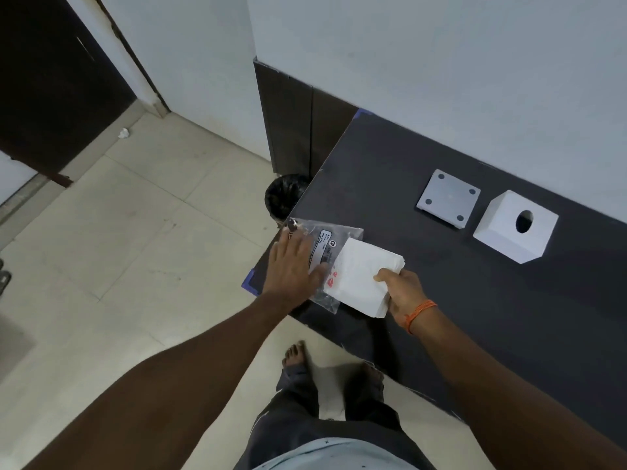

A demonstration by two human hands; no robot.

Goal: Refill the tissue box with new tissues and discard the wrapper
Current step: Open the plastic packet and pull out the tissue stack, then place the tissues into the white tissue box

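A clear plastic wrapper point(327, 237) with a printed label lies at the near left corner of the dark table point(509, 317). My left hand point(293, 262) presses flat on it, fingers spread. A white stack of tissues point(363, 276) sticks halfway out of the wrapper, and my right hand point(403, 293) grips its right edge. The white tissue box cover point(515, 227), with a round hole on top, stands further right on the table. Its flat grey base plate point(448, 198) lies beside it, to the left.
A bin with a black liner point(285, 195) stands on the floor just past the table's left edge. A crumpled scrap point(124, 133) lies on the tiled floor near a dark door. The wall runs along the table's far side.
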